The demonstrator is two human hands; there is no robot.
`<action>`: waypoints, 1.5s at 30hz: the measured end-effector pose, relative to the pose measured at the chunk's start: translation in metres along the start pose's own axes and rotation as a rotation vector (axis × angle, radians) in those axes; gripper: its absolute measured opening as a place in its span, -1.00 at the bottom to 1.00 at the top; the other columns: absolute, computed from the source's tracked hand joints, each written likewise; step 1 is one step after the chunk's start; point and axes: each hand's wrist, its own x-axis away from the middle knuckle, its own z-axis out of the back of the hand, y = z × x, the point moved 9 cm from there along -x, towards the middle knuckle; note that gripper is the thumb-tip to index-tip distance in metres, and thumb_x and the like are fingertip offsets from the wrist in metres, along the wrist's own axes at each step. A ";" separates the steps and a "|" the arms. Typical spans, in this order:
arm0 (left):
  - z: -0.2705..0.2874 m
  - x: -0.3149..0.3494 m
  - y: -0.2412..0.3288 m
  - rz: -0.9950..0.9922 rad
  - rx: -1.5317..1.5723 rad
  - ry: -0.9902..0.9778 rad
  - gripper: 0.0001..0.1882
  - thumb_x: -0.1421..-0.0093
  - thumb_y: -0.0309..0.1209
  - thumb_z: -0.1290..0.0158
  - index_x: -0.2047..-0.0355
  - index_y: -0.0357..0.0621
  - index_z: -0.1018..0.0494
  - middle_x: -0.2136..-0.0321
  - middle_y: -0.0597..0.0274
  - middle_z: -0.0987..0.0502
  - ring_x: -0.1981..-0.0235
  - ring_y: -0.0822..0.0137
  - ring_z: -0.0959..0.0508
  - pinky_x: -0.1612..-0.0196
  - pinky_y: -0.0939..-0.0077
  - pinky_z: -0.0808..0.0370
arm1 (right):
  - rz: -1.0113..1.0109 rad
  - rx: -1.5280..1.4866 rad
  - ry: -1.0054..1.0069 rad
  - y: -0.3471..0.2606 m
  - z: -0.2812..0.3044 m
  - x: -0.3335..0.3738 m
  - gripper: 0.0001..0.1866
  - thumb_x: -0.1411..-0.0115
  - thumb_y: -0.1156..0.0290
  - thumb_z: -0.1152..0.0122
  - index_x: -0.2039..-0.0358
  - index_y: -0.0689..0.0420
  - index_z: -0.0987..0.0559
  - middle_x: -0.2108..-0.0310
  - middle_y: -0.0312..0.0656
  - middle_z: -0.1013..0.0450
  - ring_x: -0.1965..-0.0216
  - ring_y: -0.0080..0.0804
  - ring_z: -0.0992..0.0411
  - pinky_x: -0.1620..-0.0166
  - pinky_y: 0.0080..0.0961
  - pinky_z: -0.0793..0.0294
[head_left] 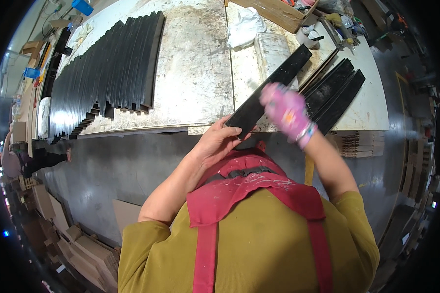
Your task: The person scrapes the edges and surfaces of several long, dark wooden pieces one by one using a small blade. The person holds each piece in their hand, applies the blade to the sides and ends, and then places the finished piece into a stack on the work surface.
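Note:
A long flat black board (264, 100) slants from near my waist up across the right part of the worktable. My bare left hand (221, 136) grips its near end, with the thumb on top. My right hand (287, 110), in a pink flowered glove, is at the board's right edge, about midway along. Motion blurs its fingers, so whether it holds something I cannot tell. Right of that hand lie several more black boards (340, 95), stacked at a slant and overhanging the table's near edge.
A wide row of black strips (110, 68) stands side by side on the worktable (193, 53) at left. A white cloth (246, 27), a cardboard box (276, 13) and a white cup (308, 36) are at the far right. Another person (22, 158) stands at far left.

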 end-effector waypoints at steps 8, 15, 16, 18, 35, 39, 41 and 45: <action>0.003 0.015 0.020 -0.052 0.054 0.098 -0.52 -0.18 -0.67 0.11 -0.13 -0.46 -0.16 -0.03 -0.18 -0.37 -0.06 0.04 -0.44 -0.10 0.31 -0.47 | 0.077 -0.165 -0.262 -0.048 -0.007 -0.020 -0.92 0.02 0.47 -0.12 0.45 0.07 -0.52 0.34 -0.18 -0.51 0.31 -0.21 -0.50 0.24 -0.37 -0.51; 0.027 0.033 0.031 -0.066 0.029 0.142 -0.49 -0.18 -0.67 0.12 -0.16 -0.50 -0.11 -0.04 -0.27 -0.35 -0.05 -0.05 -0.46 -0.02 0.32 -0.56 | -0.443 0.076 -0.106 0.164 0.025 -0.040 -0.78 -0.27 0.21 0.02 0.43 0.04 -0.48 0.59 -0.12 -0.44 0.54 -0.17 -0.47 0.44 -0.27 -0.47; 0.031 0.033 0.033 -0.078 0.019 0.155 -0.48 -0.18 -0.65 0.11 -0.16 -0.51 -0.11 -0.03 -0.26 -0.36 -0.04 -0.05 -0.47 0.01 0.33 -0.57 | -0.346 0.020 -0.186 0.122 0.012 -0.050 -0.82 -0.24 0.23 -0.02 0.42 0.03 -0.48 0.56 -0.13 -0.45 0.50 -0.18 -0.48 0.40 -0.31 -0.48; 0.039 0.038 0.035 -0.092 0.016 0.190 -0.48 -0.18 -0.64 0.10 -0.16 -0.51 -0.11 -0.03 -0.26 -0.36 -0.04 -0.05 -0.47 0.01 0.33 -0.58 | 0.063 -0.056 -0.095 0.032 -0.004 -0.046 -0.90 -0.06 0.35 -0.05 0.52 -0.03 -0.53 0.59 -0.18 -0.49 0.54 -0.22 -0.49 0.41 -0.29 -0.50; 0.077 0.042 0.031 -0.063 0.029 0.192 -0.43 -0.24 -0.46 0.05 -0.22 -0.39 -0.08 -0.08 -0.23 -0.33 -0.07 -0.12 -0.44 0.07 0.24 -0.60 | -0.564 0.196 0.143 0.236 0.060 -0.044 -0.77 -0.18 0.25 -0.04 0.34 0.13 -0.55 0.47 -0.02 -0.52 0.41 -0.09 -0.52 0.33 -0.24 -0.50; 0.086 0.032 0.008 0.059 0.190 0.069 -0.32 -0.35 0.04 0.28 -0.25 -0.26 -0.09 -0.12 -0.21 -0.32 0.01 -0.05 -0.49 0.21 0.29 -0.64 | -0.468 -0.324 -0.001 0.231 0.012 -0.037 -0.78 -0.16 0.30 -0.15 0.37 0.21 -0.55 0.47 -0.13 -0.48 0.38 -0.33 -0.45 0.25 -0.41 -0.41; 0.069 0.027 -0.017 0.276 0.356 -0.091 -0.33 -0.35 0.02 0.26 -0.26 -0.25 -0.08 -0.12 -0.22 -0.32 0.18 0.10 -0.53 0.27 0.39 -0.63 | -0.581 -0.490 0.002 0.237 -0.004 -0.032 -0.78 -0.15 0.30 -0.18 0.34 0.22 -0.57 0.42 -0.16 -0.49 0.33 -0.36 -0.44 0.19 -0.45 -0.40; 0.049 0.027 -0.001 0.152 -0.038 0.068 -0.46 -0.33 -0.10 0.10 -0.19 -0.18 -0.20 0.02 0.00 -0.44 0.27 0.31 -0.48 0.24 0.51 -0.50 | -0.889 -0.739 0.000 0.228 0.002 -0.018 -0.76 -0.18 0.29 -0.16 0.25 0.20 -0.57 0.35 -0.24 -0.51 0.30 -0.45 -0.43 0.26 -0.50 -0.44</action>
